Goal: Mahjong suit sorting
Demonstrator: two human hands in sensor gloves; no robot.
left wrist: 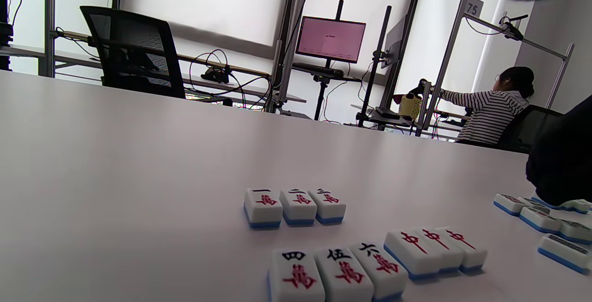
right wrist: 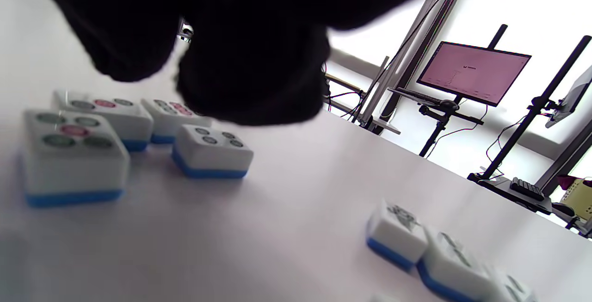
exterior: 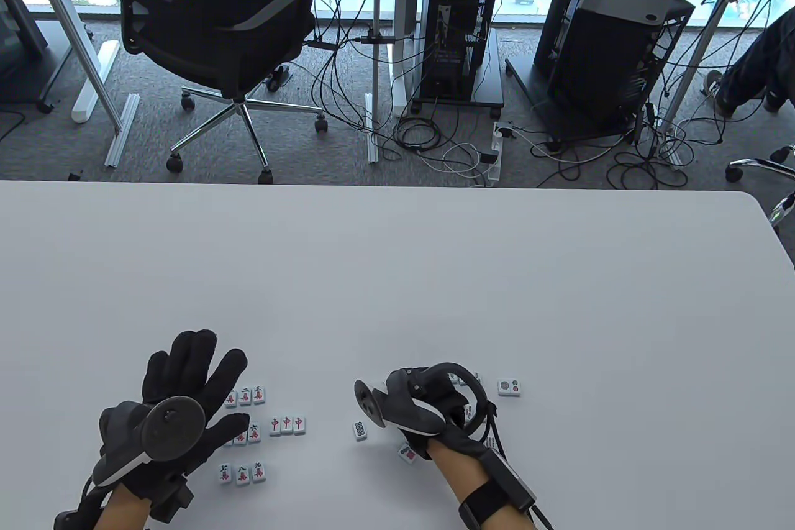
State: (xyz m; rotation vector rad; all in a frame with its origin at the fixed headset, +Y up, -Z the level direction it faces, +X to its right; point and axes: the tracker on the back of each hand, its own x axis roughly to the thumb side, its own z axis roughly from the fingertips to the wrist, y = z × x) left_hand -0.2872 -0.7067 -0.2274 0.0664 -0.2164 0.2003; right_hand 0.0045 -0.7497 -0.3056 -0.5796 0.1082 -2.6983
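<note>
- White counter [exterior: 435, 281], office chair [exterior: 223, 39] beyond at 11 o'clock.
- Left hand [exterior: 180, 406]: fingers spread flat, holding nothing, over the character tiles [exterior: 248, 430] at 7 o'clock.
- Right hand [exterior: 435, 409]: curled over the circle tiles [right wrist: 74, 154] at 6 o'clock; grip state I cannot tell.

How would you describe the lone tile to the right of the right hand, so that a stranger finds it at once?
On the white table, look just beyond the right hand, toward the right edge. One tile lies alone there, face up. It shows two round dots side by side, while the tiles near the left hand carry red characters.
</note>
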